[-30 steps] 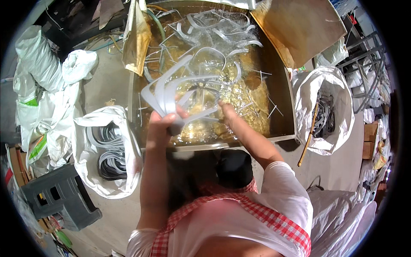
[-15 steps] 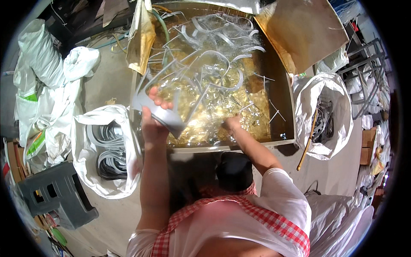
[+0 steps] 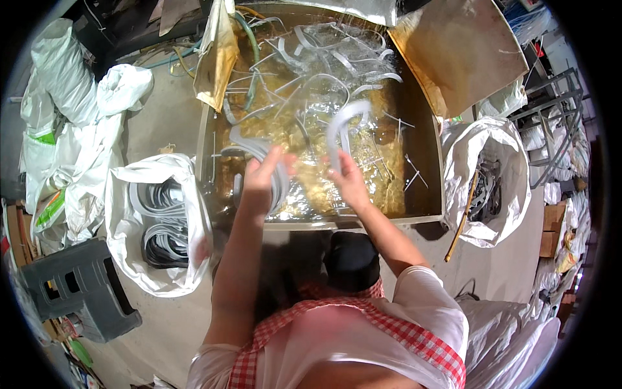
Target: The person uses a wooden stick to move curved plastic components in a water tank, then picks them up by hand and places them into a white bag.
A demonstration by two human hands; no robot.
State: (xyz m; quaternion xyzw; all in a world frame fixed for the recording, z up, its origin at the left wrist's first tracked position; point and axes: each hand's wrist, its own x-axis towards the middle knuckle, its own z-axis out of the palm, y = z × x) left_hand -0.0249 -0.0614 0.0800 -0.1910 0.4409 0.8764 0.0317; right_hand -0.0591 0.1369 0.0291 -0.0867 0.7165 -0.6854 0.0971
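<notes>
My left hand [image 3: 260, 174], slightly blurred, holds a stack of curved grey plastic strips [image 3: 280, 189] over the near left part of a water tank [image 3: 433, 188]. The strips lie nested against each other and arch around the hand. To the right, my right hand [image 3: 350, 181] is closed on the lower end of one hooked grey strip [image 3: 338, 126], which stands up above the water with its bend at the top. Farther back, several loose grey strips [image 3: 343, 61] and thin pale sprues [image 3: 414, 170] float in the yellowish, rippling water.
A white sack of stacked curved strips [image 3: 120, 227] stands left of the tank, near a grey plastic stool [image 3: 78, 285]. On the right is another white sack [image 3: 512, 217] with dark pieces and a stick [image 3: 461, 227]. A stained board [image 3: 463, 55] leans over the tank's far right corner.
My right hand has come up out of the water with a hooked strip. My left hand has moved right and lower with the stack, which has turned. Floating strips have shifted.
</notes>
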